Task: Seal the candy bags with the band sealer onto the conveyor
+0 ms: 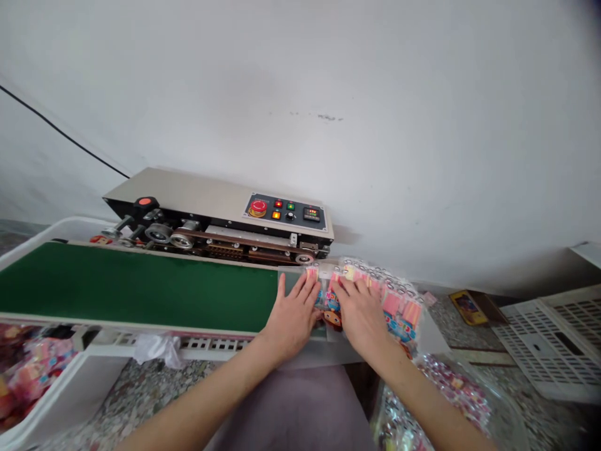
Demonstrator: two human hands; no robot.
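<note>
My left hand (292, 315) lies flat, fingers stretched out, on a clear candy packet (323, 294) at the right end of the green conveyor belt (141, 285). My right hand (361, 313) presses flat on the same packet and on the stack of similar packets (399, 300) beside it. The packets hold pink and orange sticks with cartoon print. Just behind them is the intake of the band sealing machine (220, 216), with its red button and lit indicator lamps.
A white bin (51, 401) at the lower left holds more colourful packets. Another bag of sweets (451, 388) lies at the lower right. White slotted crates (549, 338) stand at the right. A white wall rises directly behind the machine.
</note>
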